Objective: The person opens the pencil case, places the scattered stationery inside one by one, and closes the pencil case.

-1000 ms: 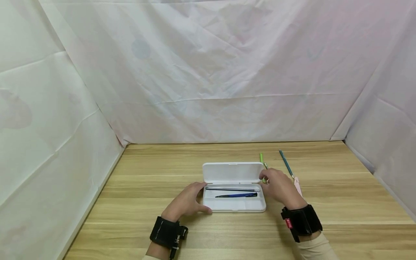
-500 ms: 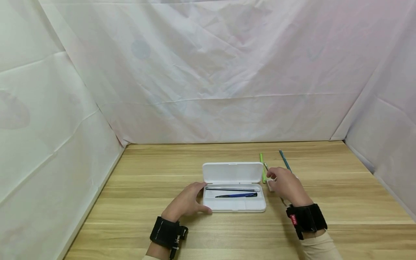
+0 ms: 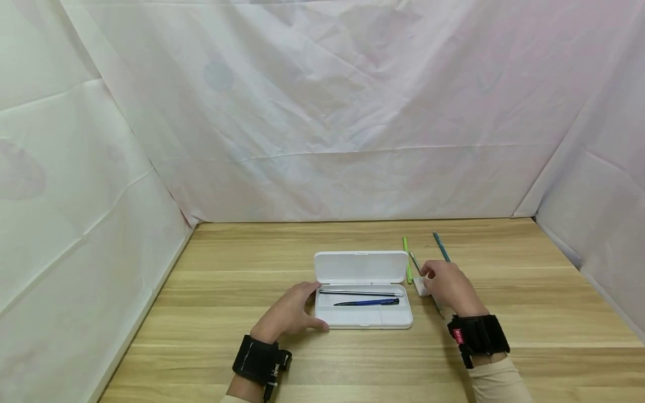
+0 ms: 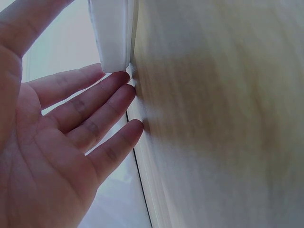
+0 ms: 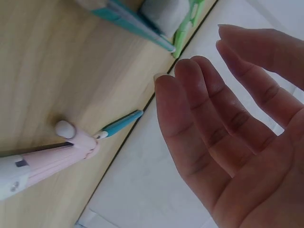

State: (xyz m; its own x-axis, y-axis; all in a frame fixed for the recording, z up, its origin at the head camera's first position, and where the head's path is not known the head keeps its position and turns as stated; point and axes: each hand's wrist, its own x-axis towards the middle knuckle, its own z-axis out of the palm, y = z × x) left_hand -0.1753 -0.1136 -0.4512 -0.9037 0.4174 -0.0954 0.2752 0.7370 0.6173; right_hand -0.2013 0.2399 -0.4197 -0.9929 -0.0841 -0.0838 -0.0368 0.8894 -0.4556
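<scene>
My left hand [image 3: 287, 313] spans the left end of a white pencil case [image 3: 347, 319], thumb at the front and fingers at the back. In the left wrist view its fingers are nearly straight, touching the case's edge [image 4: 111, 38]. Inside the case lie a dark pencil [image 3: 360, 293] and a blue pen [image 3: 367, 303]. Right of the case, my right hand [image 3: 450, 288] hovers over a slim pencil [image 5: 135, 23] and a white eraser [image 3: 419, 287], hiding part of both. Its fingers are loosely bent, with nothing between them in the right wrist view. A green pen [image 3: 405, 245] lies just left of them.
The case's lid [image 3: 361, 267] stands open at the back. Beyond my right hand lies a teal pencil [image 3: 440, 246]. A pink and white tool [image 5: 52, 161] of unclear kind lies on the wooden table [image 3: 252, 252]. White cloth [image 3: 353, 112] hangs behind and at both sides.
My right hand has moved right, away from the green pen and the case's corner, uncovering the pen and part of the eraser. The left hand has stayed in place.
</scene>
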